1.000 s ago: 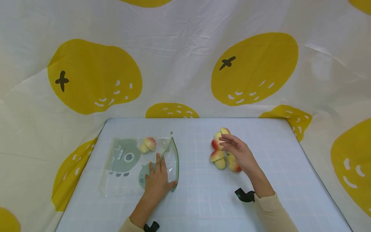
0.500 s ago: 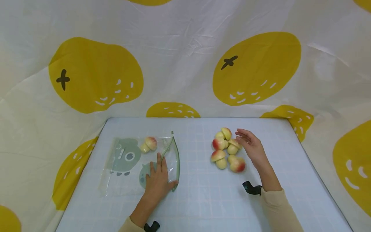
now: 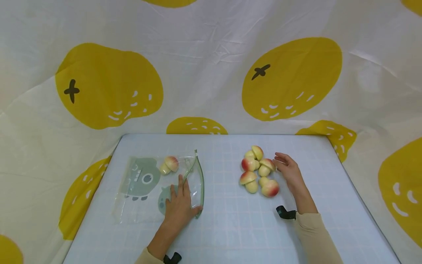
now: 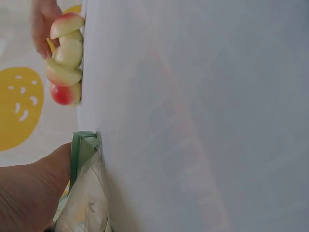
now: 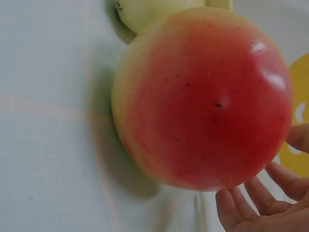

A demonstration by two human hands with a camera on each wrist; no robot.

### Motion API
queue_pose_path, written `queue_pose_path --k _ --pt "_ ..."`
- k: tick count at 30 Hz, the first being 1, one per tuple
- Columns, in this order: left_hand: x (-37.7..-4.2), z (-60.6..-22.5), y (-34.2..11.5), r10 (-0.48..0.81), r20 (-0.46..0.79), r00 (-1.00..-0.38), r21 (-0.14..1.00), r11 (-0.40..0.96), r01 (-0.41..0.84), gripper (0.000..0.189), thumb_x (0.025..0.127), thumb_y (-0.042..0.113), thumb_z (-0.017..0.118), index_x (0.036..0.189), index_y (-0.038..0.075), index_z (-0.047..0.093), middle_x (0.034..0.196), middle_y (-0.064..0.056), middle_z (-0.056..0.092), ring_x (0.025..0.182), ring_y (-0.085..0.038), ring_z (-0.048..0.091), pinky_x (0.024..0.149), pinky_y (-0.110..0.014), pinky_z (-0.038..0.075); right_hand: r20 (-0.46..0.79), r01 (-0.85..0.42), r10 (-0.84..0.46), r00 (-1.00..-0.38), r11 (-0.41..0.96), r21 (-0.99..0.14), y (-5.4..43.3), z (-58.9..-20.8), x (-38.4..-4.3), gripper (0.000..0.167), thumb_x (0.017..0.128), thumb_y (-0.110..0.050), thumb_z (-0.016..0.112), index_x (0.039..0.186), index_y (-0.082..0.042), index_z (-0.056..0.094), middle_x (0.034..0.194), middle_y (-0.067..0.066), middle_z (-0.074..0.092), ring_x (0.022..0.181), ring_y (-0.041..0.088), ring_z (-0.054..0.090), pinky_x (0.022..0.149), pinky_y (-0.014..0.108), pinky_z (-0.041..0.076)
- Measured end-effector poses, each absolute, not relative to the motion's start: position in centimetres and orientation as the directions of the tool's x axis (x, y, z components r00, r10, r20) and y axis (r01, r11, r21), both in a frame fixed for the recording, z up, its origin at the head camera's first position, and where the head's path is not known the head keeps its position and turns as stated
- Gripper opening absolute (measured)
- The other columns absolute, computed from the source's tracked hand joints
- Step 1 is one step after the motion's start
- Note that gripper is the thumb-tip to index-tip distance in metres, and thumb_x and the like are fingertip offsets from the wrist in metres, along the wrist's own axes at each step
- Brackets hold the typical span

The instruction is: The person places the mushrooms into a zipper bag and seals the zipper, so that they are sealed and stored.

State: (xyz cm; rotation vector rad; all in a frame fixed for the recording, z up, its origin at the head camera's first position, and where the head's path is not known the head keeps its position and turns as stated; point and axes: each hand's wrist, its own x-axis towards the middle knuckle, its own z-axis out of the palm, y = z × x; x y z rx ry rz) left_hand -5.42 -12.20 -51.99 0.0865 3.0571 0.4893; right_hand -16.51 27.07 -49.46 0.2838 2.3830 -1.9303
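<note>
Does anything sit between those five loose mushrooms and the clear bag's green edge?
Nothing visible: only tabletop separates the mushrooms from the green edge, though the left hand rests on the bag, thumb at that edge.

tabletop (image 3: 221,190) middle: passable between zip bag (image 3: 152,189) and toy mushrooms (image 3: 264,170)
right hand (image 3: 290,172): toy mushrooms block leftward, tabletop passable rightward

Clear plastic zip bag with green-edged mouth (image 3: 141,179): flat on the desk (image 3: 227,227), left side; grey-green monster prints; mouth to the right, its two strips parted.
Lone pale-yellow toy mushroom with red-flushed cap (image 3: 171,163): on its side by the bag's far edge, cap rightward; inside or on top, can't tell.
Five similar toy mushrooms (image 3: 264,171): bunched well right of the bag, caps facing various ways.
Near-right mushroom (image 3: 271,189): glossy red cap, dark specks.
</note>
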Motion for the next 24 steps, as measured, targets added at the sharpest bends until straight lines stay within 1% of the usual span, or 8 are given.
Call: queue_pose_path --k 4,8,10,12,17,20,24 --pt "-5.4 -52.0 -12.2 0.061 -0.028 -0.998 0.313 0.948 0.049 0.119 0.074 0.053 0.085 0.154 -0.008 0.022 0.164 -0.024 0.007 0.137 -0.060 0.027 0.088 -0.076 0.039 -0.207 0.214 0.061 -0.976 0.149 -0.965 27.4 -50.3 -16.7 0.062 0.101 -0.024 0.062 0.150 0.004 0.036 0.141 0.024 0.045 0.101 0.005 0.055 0.088 0.026 0.049" --pt "-5.4 -51.9 -12.2 0.060 -0.024 -0.998 0.314 0.948 0.050 0.119 0.073 0.052 0.086 0.154 -0.008 0.023 0.164 -0.025 0.008 0.136 -0.060 0.028 0.087 -0.076 0.040 -0.239 0.240 0.029 -0.971 0.141 -0.960 27.5 -50.8 -16.8 0.066 0.100 -0.026 0.065 0.150 0.004 0.035 0.132 0.011 0.055 0.098 0.003 0.058 0.090 0.032 0.050" --pt "-5.3 -51.8 -12.2 0.061 -0.022 -0.998 0.315 0.948 0.051 0.118 0.073 0.052 0.086 0.154 -0.008 0.023 0.163 -0.025 0.008 0.136 -0.060 0.029 0.087 -0.076 0.040 -0.252 0.251 0.013 -0.968 0.151 -0.956 27.6 -50.9 -16.8 0.068 0.099 -0.027 0.065 0.151 0.005 0.034 0.129 0.009 0.057 0.097 0.002 0.059 0.091 0.033 0.050" --pt "-5.3 -51.8 -12.2 0.062 -0.021 -0.998 0.315 0.948 0.052 0.118 0.073 0.052 0.086 0.154 -0.008 0.023 0.163 -0.025 0.008 0.136 -0.060 0.029 0.087 -0.076 0.040 -0.264 0.261 0.007 -0.965 0.161 -0.952 27.5 -50.9 -16.8 0.069 0.099 -0.028 0.066 0.151 0.004 0.035 0.131 0.012 0.057 0.095 0.002 0.060 0.091 0.033 0.051" --pt "-5.3 -51.8 -12.2 0.067 -0.011 -0.998 0.311 0.949 0.060 0.118 0.073 0.052 0.086 0.153 -0.009 0.024 0.163 -0.025 0.009 0.135 -0.060 0.030 0.086 -0.076 0.041 -0.285 0.278 -0.005 -0.959 0.201 -0.939 27.3 -50.7 -16.9 0.072 0.099 -0.030 0.066 0.153 0.004 0.032 0.142 0.024 0.047 0.098 0.004 0.057 0.093 0.037 0.050" --pt "-5.2 -51.8 -12.2 0.069 -0.004 -0.998 0.313 0.948 0.064 0.118 0.073 0.052 0.086 0.153 -0.009 0.024 0.163 -0.025 0.009 0.135 -0.060 0.030 0.086 -0.076 0.041 -0.295 0.288 0.001 -0.955 0.219 -0.932 27.2 -50.7 -17.0 0.072 0.098 -0.029 0.066 0.153 0.003 0.032 0.146 0.027 0.044 0.100 0.007 0.056 0.092 0.038 0.051" --pt "-5.2 -51.8 -12.2 0.069 0.000 -0.998 0.313 0.947 0.066 0.118 0.073 0.052 0.086 0.153 -0.009 0.024 0.163 -0.026 0.010 0.135 -0.060 0.030 0.086 -0.076 0.041 -0.300 0.295 0.014 -0.954 0.232 -0.927 27.1 -50.7 -17.1 0.070 0.098 -0.027 0.067 0.152 0.004 0.034 0.144 0.028 0.045 0.099 0.008 0.057 0.089 0.035 0.053"
